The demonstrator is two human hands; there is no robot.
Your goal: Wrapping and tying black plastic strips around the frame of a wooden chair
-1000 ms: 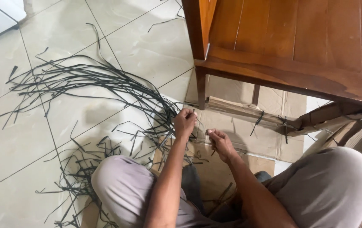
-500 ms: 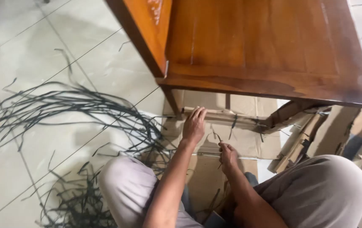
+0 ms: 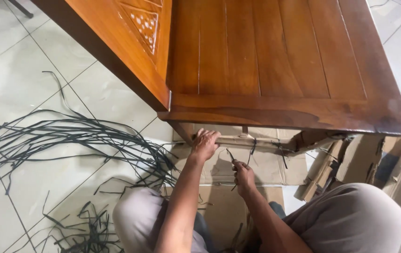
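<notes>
I sit on the floor in front of a brown wooden table [image 3: 275,65]. My left hand [image 3: 204,144] grips a cardboard-wrapped rail [image 3: 238,140] under the table's front edge. My right hand [image 3: 243,176] is closed on a thin dark strap [image 3: 232,158] just below that rail. Dark straps wrap the rail in a few places [image 3: 253,145]. My knees, in light grey trousers [image 3: 350,220], frame both forearms.
A big tangle of dark plastic straps [image 3: 69,140] spreads over the tiled floor at left, with short cut pieces [image 3: 83,229] near my left knee. Flattened cardboard [image 3: 261,164] lies under the table. Torn cardboard wrapping [image 3: 322,164] and boxes crowd the right side.
The view has tilted up, showing more of the tabletop. My left hand has moved up onto the wrapped rail, and my right hand has lifted a strap toward it.
</notes>
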